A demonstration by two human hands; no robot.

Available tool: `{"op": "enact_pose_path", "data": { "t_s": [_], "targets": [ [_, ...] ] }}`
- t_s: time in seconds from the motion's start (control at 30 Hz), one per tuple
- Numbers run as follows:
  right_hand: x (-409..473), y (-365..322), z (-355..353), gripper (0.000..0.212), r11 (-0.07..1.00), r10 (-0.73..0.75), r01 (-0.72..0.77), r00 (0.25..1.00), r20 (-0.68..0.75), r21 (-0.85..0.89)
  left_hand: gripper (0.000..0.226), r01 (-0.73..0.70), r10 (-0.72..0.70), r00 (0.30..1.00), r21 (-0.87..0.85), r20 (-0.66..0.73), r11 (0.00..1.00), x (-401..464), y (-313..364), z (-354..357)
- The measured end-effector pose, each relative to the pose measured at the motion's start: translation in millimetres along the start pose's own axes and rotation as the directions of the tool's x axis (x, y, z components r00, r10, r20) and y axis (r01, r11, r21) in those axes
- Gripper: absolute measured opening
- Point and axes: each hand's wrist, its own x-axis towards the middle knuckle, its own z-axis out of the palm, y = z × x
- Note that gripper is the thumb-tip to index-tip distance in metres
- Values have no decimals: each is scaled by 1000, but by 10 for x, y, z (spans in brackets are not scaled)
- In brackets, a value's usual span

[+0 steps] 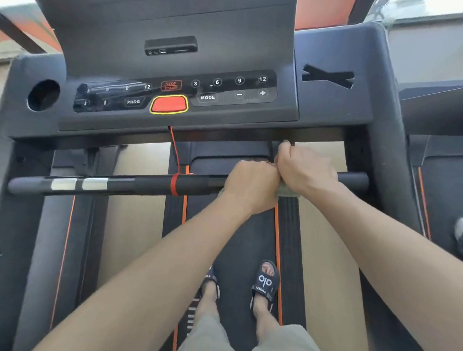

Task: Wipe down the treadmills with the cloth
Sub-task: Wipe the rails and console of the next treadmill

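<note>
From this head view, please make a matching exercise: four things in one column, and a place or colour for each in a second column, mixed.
Things:
1. cloth
2. safety cord
3. large red button
4. cup holder

Descriptions:
A. round hole at the console's left end
B. yellow-outlined, below STOP/START
C. greenish, wrapped on the handlebar under both hands
D. red, hanging from the console to the bar

Pairs: 1-C, 2-D, 3-B, 4-A

Cloth (pixel 287 192) mostly hidden under both hands; left console buttons (pixel 106 95) blurred by glare.
</note>
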Motion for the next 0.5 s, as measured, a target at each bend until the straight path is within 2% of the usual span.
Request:
{"op": "enact_pose_path", "data": {
  "t_s": [0.07,0.1,0.17,0.23,0.27,0.37,0.5],
  "targets": [
    [-45,22,5,36,990,-97,96,995,-2,-102,25,-22,22,1000,22,-22,1000,-114,-241,23],
    [-65,42,-4,40,983,-128,126,992,-10,-130,28,-16,16,1000,21,-5,1000,-177,-398,23],
    [-115,109,-30,41,964,-189,180,982,-25,-197,30,22,-21,996,-10,89,1000,-319,-696,-12],
    [-165,194,-65,35,946,-196,174,979,-55,-274,28,62,-59,984,-9,168,998,-376,-829,-44],
    [-175,240,-88,41,942,-182,150,980,-83,-300,26,74,-72,978,-6,197,997,-349,-804,-55],
    [-178,301,-94,55,975,-112,84,985,-127,-207,18,97,-81,965,-54,249,994,-169,-548,-100],
    [-99,245,-106,58,991,-66,54,992,-104,-121,20,63,-54,985,-51,164,997,55,-97,-143]
  ]
}}
